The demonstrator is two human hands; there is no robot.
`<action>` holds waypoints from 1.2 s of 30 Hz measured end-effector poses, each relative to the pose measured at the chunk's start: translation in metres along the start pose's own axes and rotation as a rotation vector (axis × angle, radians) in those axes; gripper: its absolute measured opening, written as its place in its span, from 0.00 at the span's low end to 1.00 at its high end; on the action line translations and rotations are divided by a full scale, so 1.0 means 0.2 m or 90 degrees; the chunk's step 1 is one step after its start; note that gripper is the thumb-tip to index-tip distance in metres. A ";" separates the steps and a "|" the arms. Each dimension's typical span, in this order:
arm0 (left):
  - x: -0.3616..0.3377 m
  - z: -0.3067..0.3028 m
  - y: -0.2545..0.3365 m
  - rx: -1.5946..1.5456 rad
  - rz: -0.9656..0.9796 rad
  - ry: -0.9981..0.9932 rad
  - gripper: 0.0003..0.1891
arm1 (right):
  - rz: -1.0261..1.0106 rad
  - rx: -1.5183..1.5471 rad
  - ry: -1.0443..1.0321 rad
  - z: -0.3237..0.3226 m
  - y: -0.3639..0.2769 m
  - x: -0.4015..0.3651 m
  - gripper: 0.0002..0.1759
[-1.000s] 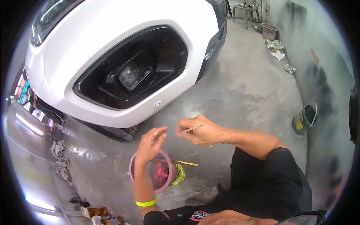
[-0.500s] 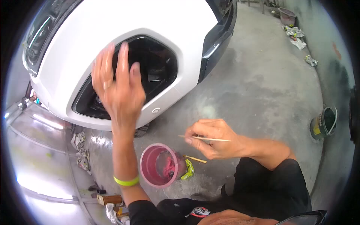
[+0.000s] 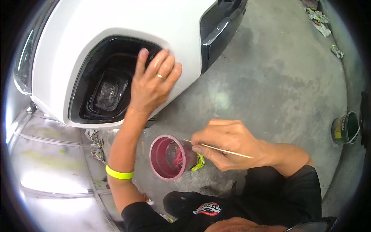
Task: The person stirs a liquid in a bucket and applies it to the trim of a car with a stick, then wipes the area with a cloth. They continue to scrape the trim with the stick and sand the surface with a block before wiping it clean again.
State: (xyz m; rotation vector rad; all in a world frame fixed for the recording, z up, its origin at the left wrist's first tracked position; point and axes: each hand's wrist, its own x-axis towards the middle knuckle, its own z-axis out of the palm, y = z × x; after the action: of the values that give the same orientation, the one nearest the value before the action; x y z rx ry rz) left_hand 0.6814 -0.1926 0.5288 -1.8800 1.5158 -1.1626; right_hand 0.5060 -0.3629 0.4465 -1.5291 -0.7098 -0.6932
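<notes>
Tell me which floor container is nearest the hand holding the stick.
The pink cup, right beside the right hand pinching the thin stick; the green bucket stands far off at the right edge.

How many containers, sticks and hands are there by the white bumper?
Containers: 2 (pink cup, green bucket)
Sticks: 1 (thin wooden stick, pinched in the right hand)
Hands: 2 (left hand on the white bumper, plus the right)
Total: 5
</notes>
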 end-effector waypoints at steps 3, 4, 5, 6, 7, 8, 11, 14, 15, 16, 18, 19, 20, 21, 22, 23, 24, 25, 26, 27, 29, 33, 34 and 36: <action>-0.08 -0.01 0.07 -0.014 -0.037 -0.016 0.14 | 0.012 0.014 0.005 0.02 -0.01 -0.01 0.10; -0.10 -0.01 0.09 -0.046 -0.067 -0.017 0.15 | 0.018 0.020 0.006 0.01 -0.02 -0.02 0.10; -0.14 -0.01 0.03 -0.154 -0.098 0.060 0.18 | 0.015 0.014 -0.002 0.01 -0.03 -0.02 0.10; -0.16 0.01 0.07 -0.101 -0.219 0.217 0.23 | 0.009 0.007 -0.006 0.00 -0.02 -0.01 0.10; -0.20 -0.01 0.07 -0.064 -0.274 0.173 0.27 | 0.010 0.010 0.002 0.00 -0.02 -0.01 0.10; -0.23 -0.03 0.07 -0.028 -0.330 0.128 0.32 | 0.016 0.009 0.001 -0.01 -0.02 -0.01 0.10; -0.12 -0.07 0.12 -0.004 -0.424 0.078 0.30 | 0.030 0.008 -0.011 -0.01 -0.01 0.00 0.10; -0.02 0.01 0.12 -0.005 -0.464 0.132 0.28 | 0.023 0.018 -0.008 0.02 0.00 0.00 0.09; 0.00 0.01 0.12 -0.028 -0.439 0.174 0.23 | 0.019 0.025 0.001 0.03 0.01 0.00 0.09; -0.01 0.04 0.10 -0.030 -0.439 0.175 0.23 | 0.020 0.022 0.002 0.03 0.00 0.00 0.09; -0.04 0.07 0.06 0.040 -0.450 0.215 0.18 | 0.033 0.031 0.003 0.03 -0.02 -0.01 0.08; -0.04 0.06 0.06 0.012 -0.549 0.262 0.15 | 0.033 0.029 0.004 0.03 -0.02 -0.01 0.08; -0.04 0.04 0.04 -0.080 -0.670 0.250 0.16 | 0.029 0.026 0.009 0.02 -0.02 -0.01 0.08; -0.03 0.06 0.04 -0.063 -0.638 0.295 0.17 | 0.023 0.021 0.013 0.02 -0.02 -0.01 0.08; -0.02 0.07 0.05 -0.045 -0.608 0.338 0.18 | 0.020 0.020 0.013 0.01 -0.03 -0.01 0.08; -0.02 0.07 0.07 -0.043 -0.608 0.343 0.18 | 0.013 -0.001 0.003 0.00 -0.03 -0.01 0.08; -0.01 0.06 0.08 -0.089 -0.664 0.328 0.18 | 0.003 -0.024 -0.004 -0.01 -0.02 0.00 0.09; 0.00 0.05 0.09 -0.135 -0.718 0.309 0.18 | -0.004 -0.026 -0.005 -0.01 -0.02 0.01 0.09; -0.01 0.04 0.09 -0.130 -0.719 0.311 0.18 | -0.003 -0.020 0.001 0.00 -0.03 0.01 0.09; -0.01 0.04 0.09 -0.111 -0.675 0.302 0.19 | -0.001 -0.013 0.005 0.01 -0.03 0.01 0.09; 0.00 0.04 0.10 -0.115 -0.617 0.312 0.21 | 0.000 -0.015 -0.006 0.02 -0.03 0.01 0.09; 0.06 -0.02 0.12 -0.140 -0.653 0.259 0.23 | 0.001 -0.018 -0.005 0.03 -0.03 0.02 0.08; 0.07 0.00 0.11 -0.139 -0.653 0.265 0.23 | -0.003 -0.022 -0.007 0.03 -0.02 0.02 0.08; 0.07 0.03 0.10 -0.206 -0.763 0.313 0.26 | 0.006 -0.025 -0.022 0.04 -0.02 0.02 0.08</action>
State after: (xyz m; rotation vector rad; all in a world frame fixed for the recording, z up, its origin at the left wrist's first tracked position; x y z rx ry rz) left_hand 0.6760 -0.2126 0.5149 -3.0225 0.6516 -2.0602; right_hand 0.5051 -0.3546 0.4509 -1.5834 -0.7176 -0.6784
